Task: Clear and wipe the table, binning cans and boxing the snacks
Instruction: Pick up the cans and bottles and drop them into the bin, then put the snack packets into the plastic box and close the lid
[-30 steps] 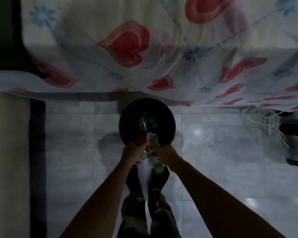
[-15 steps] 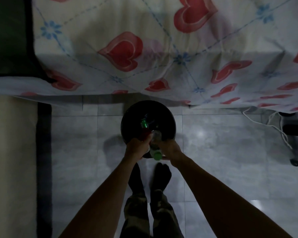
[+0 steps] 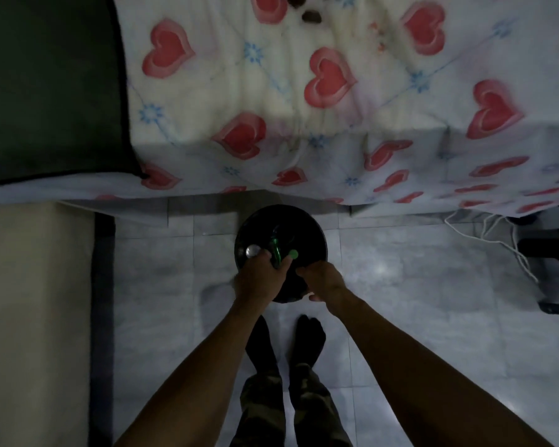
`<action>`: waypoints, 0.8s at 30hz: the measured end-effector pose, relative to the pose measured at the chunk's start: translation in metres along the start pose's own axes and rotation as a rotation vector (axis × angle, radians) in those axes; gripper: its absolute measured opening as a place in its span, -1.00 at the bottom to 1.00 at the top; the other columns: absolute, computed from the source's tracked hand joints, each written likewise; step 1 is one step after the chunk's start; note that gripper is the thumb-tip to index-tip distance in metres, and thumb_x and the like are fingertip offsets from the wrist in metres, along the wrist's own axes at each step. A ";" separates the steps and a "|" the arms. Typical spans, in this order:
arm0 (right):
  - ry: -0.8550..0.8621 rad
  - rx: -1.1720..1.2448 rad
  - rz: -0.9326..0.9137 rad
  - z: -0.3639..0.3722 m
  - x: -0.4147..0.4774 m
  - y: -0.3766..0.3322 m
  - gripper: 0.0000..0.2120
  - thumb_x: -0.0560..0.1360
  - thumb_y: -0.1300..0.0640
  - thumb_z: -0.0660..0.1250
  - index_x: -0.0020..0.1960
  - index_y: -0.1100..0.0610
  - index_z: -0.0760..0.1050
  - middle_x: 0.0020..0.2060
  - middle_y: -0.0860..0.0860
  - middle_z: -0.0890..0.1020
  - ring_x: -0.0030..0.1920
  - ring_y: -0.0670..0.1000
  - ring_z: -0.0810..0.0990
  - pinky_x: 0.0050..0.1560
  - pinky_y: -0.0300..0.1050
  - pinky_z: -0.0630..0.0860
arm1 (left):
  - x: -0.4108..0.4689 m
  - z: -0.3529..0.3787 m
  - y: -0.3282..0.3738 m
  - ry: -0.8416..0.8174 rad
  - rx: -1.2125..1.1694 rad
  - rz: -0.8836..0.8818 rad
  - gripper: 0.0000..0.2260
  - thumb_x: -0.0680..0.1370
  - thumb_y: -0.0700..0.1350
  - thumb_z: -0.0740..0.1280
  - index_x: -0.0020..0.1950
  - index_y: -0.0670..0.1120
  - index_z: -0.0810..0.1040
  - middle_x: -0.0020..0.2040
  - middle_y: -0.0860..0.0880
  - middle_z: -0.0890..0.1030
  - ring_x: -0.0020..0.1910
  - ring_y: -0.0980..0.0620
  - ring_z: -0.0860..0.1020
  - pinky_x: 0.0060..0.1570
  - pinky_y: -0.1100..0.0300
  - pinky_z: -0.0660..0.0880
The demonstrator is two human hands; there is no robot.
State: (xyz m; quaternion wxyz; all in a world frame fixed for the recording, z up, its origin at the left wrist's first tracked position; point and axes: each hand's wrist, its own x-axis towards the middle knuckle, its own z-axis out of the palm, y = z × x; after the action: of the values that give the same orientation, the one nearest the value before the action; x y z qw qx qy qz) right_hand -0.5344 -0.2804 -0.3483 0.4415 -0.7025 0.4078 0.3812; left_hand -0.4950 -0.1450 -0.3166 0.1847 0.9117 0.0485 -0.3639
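dim room, soft glare spot on the grey floor tiles [image 3: 381,269], black bin [image 3: 279,253] interior lost in shadow, wide-angle bending at edges, slight blur overall

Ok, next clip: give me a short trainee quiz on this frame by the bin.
1. True or false: the round black bin stands on the pale tiled floor, near the hanging edge of the heart-patterned cloth.
2. Which of the hands grips the silver-topped can over the bin? A) left B) right C) neither
3. Fill in: the small round cap showing over the bin's mouth is ___ in colour.

Key: 1 true. 2 A, the left hand is closed around it. 3 green.
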 end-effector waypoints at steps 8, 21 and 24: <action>0.268 -0.310 -0.365 -0.098 -0.137 -0.072 -0.62 0.60 -0.02 0.30 0.28 0.22 0.47 0.15 0.14 0.62 0.15 0.13 0.61 0.01 -0.10 0.52 | -0.078 -0.141 0.107 0.324 0.272 0.467 -0.52 0.58 0.27 0.24 0.29 -0.06 0.56 0.17 -0.08 0.67 0.14 -0.11 0.64 0.08 0.06 0.56; 0.678 -0.346 -0.511 -0.251 -0.318 -0.184 -0.54 0.55 -0.10 0.32 0.32 0.15 0.42 0.19 0.14 0.59 0.12 0.14 0.59 0.05 -0.01 0.57 | -0.190 -0.329 0.243 0.528 0.440 0.741 -0.41 0.60 0.30 0.19 0.44 -0.10 0.45 0.36 -0.12 0.54 0.29 -0.14 0.54 0.22 -0.05 0.52; 0.734 -0.359 -0.522 -0.278 -0.344 -0.195 -0.51 0.53 -0.12 0.32 0.34 0.15 0.42 0.22 0.15 0.58 0.16 0.17 0.58 0.10 0.05 0.58 | -0.208 -0.350 0.265 0.564 0.453 0.774 -0.41 0.59 0.31 0.19 0.44 -0.09 0.44 0.35 -0.13 0.54 0.29 -0.15 0.54 0.22 -0.07 0.51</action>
State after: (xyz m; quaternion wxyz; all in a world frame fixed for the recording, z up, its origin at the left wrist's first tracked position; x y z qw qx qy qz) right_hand -0.4377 -0.4041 0.1088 0.2212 -0.9344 0.2747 0.0488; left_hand -0.3622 -0.2507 0.1386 0.0839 0.9423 -0.3238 -0.0112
